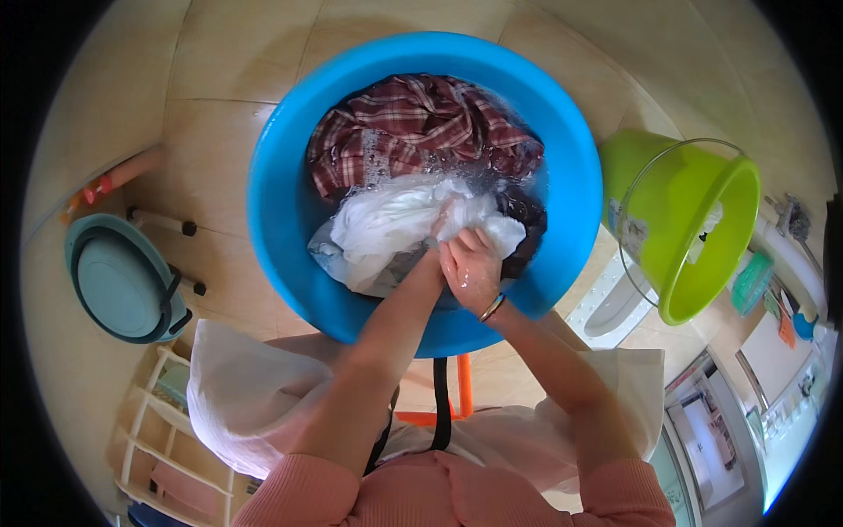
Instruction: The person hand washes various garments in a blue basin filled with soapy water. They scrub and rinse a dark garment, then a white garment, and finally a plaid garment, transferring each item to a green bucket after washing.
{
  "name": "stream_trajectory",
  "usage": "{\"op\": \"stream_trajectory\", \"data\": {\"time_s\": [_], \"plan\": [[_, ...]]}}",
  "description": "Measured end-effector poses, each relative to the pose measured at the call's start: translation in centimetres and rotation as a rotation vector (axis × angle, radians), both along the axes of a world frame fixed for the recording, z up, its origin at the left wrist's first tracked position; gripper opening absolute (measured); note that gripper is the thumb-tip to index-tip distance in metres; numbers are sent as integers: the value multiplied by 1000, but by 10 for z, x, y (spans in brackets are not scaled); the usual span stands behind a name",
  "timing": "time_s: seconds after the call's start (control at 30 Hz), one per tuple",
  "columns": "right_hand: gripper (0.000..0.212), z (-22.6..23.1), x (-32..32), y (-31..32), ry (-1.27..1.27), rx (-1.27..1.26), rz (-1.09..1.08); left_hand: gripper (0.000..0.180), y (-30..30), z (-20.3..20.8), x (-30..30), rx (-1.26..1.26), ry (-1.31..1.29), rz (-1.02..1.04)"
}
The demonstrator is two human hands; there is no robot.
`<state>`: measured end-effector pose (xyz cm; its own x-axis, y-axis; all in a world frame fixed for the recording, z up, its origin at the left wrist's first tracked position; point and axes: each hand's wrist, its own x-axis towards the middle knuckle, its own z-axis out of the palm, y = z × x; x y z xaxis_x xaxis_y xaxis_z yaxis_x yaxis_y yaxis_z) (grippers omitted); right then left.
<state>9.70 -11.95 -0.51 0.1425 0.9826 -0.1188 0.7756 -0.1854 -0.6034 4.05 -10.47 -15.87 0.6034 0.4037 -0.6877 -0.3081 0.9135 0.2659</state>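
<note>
A white wet garment lies bunched in the water of a large blue basin. My right hand, with a gold bracelet at the wrist, is closed on the near right part of this cloth, its fingers curled in. Pressed close beside it, my left hand grips the same cloth, and folds cover most of its fingers. A dark red plaid shirt fills the far side of the basin, with suds on it. Dark fabric shows at the right of the white garment.
A lime-green bucket with a wire handle lies tilted at the right, near a white squat toilet. A folded teal basin or stool stands at left, above a white rack. An orange seat frame shows between my knees.
</note>
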Motion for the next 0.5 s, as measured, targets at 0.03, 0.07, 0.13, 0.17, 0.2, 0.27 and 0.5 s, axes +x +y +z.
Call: {"op": "stream_trajectory", "data": {"time_s": [0.03, 0.07, 0.13, 0.17, 0.2, 0.27, 0.5], "plan": [[17, -2, -2, 4, 79, 55, -35, 47, 2, -1, -2, 7, 17, -3], [17, -8, 0, 9, 64, 48, -11, 47, -2, 2, -6, 5, 57, 6], [18, -34, 13, 27, 17, 30, 12, 46, 3, 16, 6, -89, 130, 46], [16, -65, 22, 35, -94, -142, 63, 46, 12, 26, 11, -174, 175, 91], [16, -96, 32, 40, -202, -314, 119, 46, 17, 32, 12, -267, 187, 139], [16, -121, 54, 55, -194, -342, 168, 46, 23, 39, 16, -444, 113, 212], [16, -66, 74, 78, -14, -175, -47, 49, 22, 31, 7, -555, -117, 273]]}}
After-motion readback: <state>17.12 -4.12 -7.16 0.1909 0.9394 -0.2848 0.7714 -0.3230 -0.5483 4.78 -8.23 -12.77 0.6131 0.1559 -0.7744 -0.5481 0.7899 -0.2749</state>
